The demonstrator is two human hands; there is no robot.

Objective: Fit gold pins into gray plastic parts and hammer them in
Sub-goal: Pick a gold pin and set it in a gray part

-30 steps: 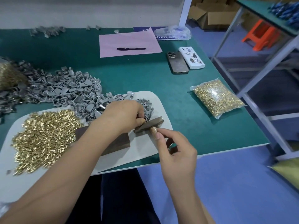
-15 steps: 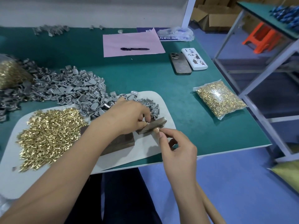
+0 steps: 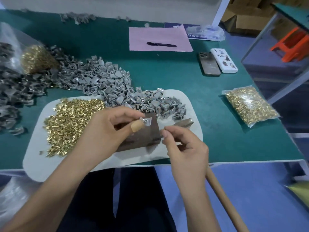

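Observation:
My left hand [image 3: 110, 129] pinches one gray plastic part [image 3: 147, 122] between thumb and fingers, just above the dark metal block [image 3: 143, 137] on the white mat [image 3: 192, 114]. My right hand [image 3: 185, 148] is close to the right of the block, with thumb and forefinger pinched together; whether a pin sits between them I cannot tell. The same hand holds the hammer: its metal head [image 3: 184, 123] shows behind the fingers and its wooden handle [image 3: 224, 200] runs down past the wrist. Loose gold pins [image 3: 71, 121] lie heaped on the mat's left. A pile of gray parts [image 3: 107, 84] spreads behind the block.
A sealed bag of gold pins [image 3: 249, 104] lies on the green table at right. Two phones [image 3: 209, 66] sit beyond it, and a pink sheet [image 3: 158, 32] with a pen at the back. Another gold-filled bag [image 3: 36, 59] and darker parts are at far left. The table edge runs just below my hands.
My left hand has come off the gray pile with one part and now holds it over the block. My right hand and the hammer shifted slightly right. The view moved closer.

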